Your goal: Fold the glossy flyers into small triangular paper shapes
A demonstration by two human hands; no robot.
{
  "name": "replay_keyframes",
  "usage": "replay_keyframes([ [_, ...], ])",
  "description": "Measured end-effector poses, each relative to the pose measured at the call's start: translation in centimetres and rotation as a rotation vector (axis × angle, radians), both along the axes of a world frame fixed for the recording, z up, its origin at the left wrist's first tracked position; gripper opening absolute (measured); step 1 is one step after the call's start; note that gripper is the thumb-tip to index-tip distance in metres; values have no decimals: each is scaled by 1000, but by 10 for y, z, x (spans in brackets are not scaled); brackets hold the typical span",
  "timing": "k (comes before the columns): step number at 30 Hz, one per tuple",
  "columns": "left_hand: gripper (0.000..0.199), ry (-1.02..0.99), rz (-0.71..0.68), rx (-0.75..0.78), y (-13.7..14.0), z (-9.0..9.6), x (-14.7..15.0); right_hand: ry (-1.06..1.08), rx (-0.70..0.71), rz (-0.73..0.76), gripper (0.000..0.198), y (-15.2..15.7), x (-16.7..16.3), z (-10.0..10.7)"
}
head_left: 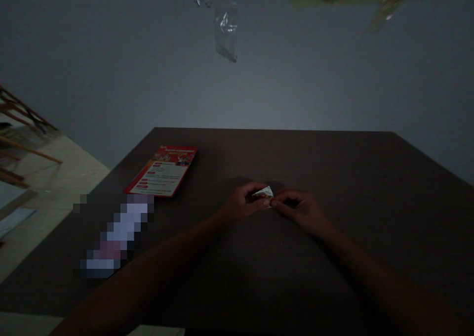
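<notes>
Both hands meet over the middle of the dark table. Between them is a small folded piece of paper (pixel 265 192), white on its upper face with red and yellow print along the lower edge. My left hand (pixel 246 201) is closed on its left side, thumb in front and fingers behind. My right hand (pixel 299 206) pinches the paper's right corner between thumb and fingertips. The fingers cover part of the paper, and dim light hides its finer folds.
A stack of red and white printed leaflets (pixel 163 173) lies at the table's left. Nearer me is a pixelated, bright oblong item (pixel 118 234). The brown table (pixel 355 178) meets a pale wall (pixel 281 89) with clear plastic (pixel 225 29) on it. Wooden furniture legs (pixel 29 148) stand at left.
</notes>
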State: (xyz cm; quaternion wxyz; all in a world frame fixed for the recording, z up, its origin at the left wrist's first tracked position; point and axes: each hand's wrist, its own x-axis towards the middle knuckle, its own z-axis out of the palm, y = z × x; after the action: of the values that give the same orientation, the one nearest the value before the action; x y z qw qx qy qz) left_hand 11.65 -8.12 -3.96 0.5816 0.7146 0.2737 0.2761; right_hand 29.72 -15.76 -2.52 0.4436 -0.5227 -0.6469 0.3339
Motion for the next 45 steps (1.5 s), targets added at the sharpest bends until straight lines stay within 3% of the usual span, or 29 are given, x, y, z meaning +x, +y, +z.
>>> replay_keyframes([
  [9,33,-1,64,163,-8,3,2,-88,70,-16,16,-5,-4,0],
  [16,23,22,106,254,-13,12,3,-83,5,-154,22,-6,-3,-6],
  [21,23,32,95,293,-14,13,2,-10,-13,-131,21,-4,-4,-5],
  [27,19,64,106,498,-13,11,1,15,6,-114,20,-4,-6,-4],
  [32,18,95,130,563,-14,10,1,-1,62,-158,16,-5,-5,-1],
  [38,18,78,60,629,-13,10,2,-36,95,-111,12,-6,-3,1],
  [42,20,60,-9,666,-14,9,1,83,34,-97,15,-5,-2,-3],
  [45,26,49,-34,601,-17,8,1,203,-27,-83,17,-5,-3,-3],
])
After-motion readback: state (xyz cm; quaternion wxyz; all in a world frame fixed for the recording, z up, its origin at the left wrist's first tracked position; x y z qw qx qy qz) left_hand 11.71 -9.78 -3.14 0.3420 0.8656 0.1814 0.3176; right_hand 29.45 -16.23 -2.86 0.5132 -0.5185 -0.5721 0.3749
